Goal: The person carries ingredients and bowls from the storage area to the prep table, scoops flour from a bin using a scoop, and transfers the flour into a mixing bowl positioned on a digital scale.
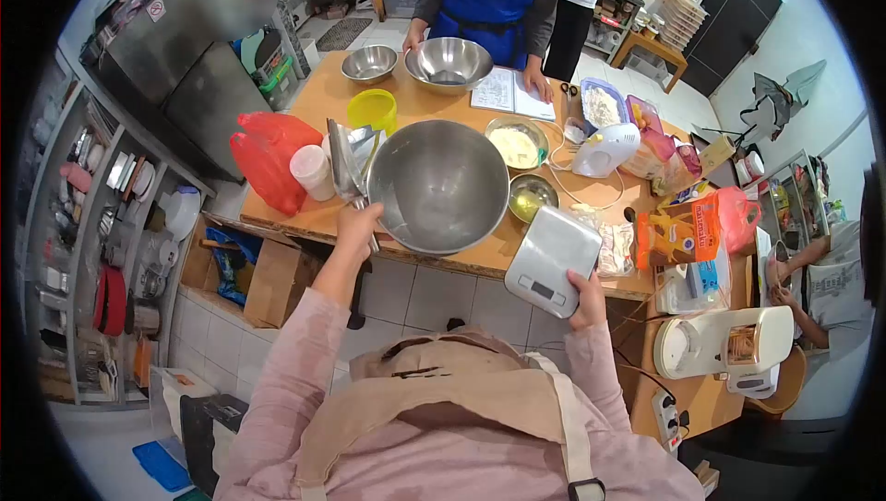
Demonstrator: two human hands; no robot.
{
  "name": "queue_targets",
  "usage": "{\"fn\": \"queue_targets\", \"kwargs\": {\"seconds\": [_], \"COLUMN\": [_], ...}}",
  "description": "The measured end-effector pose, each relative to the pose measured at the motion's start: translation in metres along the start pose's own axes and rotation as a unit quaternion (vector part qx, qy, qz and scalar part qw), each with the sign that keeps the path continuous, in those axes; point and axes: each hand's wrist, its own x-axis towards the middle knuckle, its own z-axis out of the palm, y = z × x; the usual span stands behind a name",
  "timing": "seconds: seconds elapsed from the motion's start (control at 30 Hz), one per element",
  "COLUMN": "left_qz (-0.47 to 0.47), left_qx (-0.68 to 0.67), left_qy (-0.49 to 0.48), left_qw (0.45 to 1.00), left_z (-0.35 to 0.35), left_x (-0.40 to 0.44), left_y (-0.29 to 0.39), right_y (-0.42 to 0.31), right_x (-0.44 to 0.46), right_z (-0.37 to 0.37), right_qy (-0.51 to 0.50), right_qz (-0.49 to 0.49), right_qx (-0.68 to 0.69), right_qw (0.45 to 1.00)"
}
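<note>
My left hand point(358, 226) is closed on the left rim of a large steel bowl point(438, 187), with metal utensils point(343, 164) beside its fingers. The bowl looks empty and hangs over the table's near edge. My right hand point(587, 298) grips the lower right corner of a flat silver kitchen scale point(556, 256), whose small display faces up. Between bowl and scale stands a small bowl with yellow liquid point(532, 196). Behind it is a bowl of pale yellow contents point(517, 146). A white hand mixer point(606, 150) lies to the right.
Across the wooden table point(277, 210), a person in a blue apron point(487, 3) touches a steel bowl point(448, 64) and an open book point(513, 93). A red bag point(268, 164) lies left. A stand mixer point(724, 342) and another person's arm point(801, 312) are at right.
</note>
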Motion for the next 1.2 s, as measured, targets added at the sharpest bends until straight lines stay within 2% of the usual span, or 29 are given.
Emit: {"fn": "queue_targets", "kwargs": {"seconds": [0.1, 0.23, 0.3, 0.47, 0.57, 0.6, 0.7, 0.73, 0.83, 0.93, 0.97, 1.03, 1.13, 1.2], "left_qz": [0.013, 0.027, 0.02, 0.033, 0.055, 0.064, 0.069, 0.065, 0.029, -0.026, -0.057, -0.046, -0.067, -0.063], "left_qx": [-0.027, -0.089, -0.134, -0.141, -0.125, -0.112, -0.103, -0.104, -0.116, -0.104, -0.1, -0.093, -0.054, -0.052], "left_qy": [0.011, 0.043, 0.052, 0.125, 0.164, 0.166, 0.167, 0.164, 0.096, 0.063, 0.046, 0.016, -0.017, -0.027], "left_qw": [0.999, 0.995, 0.989, 0.982, 0.977, 0.978, 0.978, 0.979, 0.988, 0.992, 0.992, 0.995, 0.996, 0.996], "left_z": [-0.003, -0.044, -0.054, -0.092, -0.087, -0.09, -0.077, -0.067, -0.051, -0.008, 0.0, 0.029, 0.056, 0.062], "left_x": [-0.049, -0.078, -0.103, -0.132, -0.148, -0.148, -0.151, -0.15, -0.128, -0.101, -0.089, -0.072, -0.054, -0.038], "left_y": [0.041, 0.087, 0.119, 0.141, 0.152, 0.15, 0.153, 0.153, 0.137, 0.121, 0.11, 0.096, 0.079, 0.06], "right_y": [0.013, 0.068, 0.094, 0.156, 0.192, 0.192, 0.175, 0.169, 0.156, 0.14, 0.139, 0.137, 0.136, 0.132], "right_x": [-0.008, 0.04, 0.069, 0.148, 0.185, 0.185, 0.181, 0.177, 0.158, 0.13, 0.121, 0.104, 0.082, 0.075], "right_z": [0.002, 0.022, 0.053, 0.098, 0.095, 0.102, 0.109, 0.107, 0.11, 0.101, 0.094, 0.077, 0.056, 0.045], "right_qy": [-0.009, -0.038, -0.085, -0.102, -0.102, -0.072, 0.01, 0.004, 0.064, 0.004, -0.035, -0.11, -0.162, -0.221], "right_qz": [0.018, 0.06, 0.022, 0.049, 0.019, 0.0, 0.013, -0.01, -0.091, -0.201, -0.23, -0.286, -0.295, -0.291], "right_qx": [-0.036, -0.11, -0.17, -0.197, -0.211, -0.241, -0.518, -0.531, -0.657, -0.7, -0.688, -0.661, -0.636, -0.634], "right_qw": [0.999, 0.991, 0.982, 0.974, 0.972, 0.968, 0.855, 0.848, 0.746, 0.685, 0.687, 0.685, 0.694, 0.681]}}
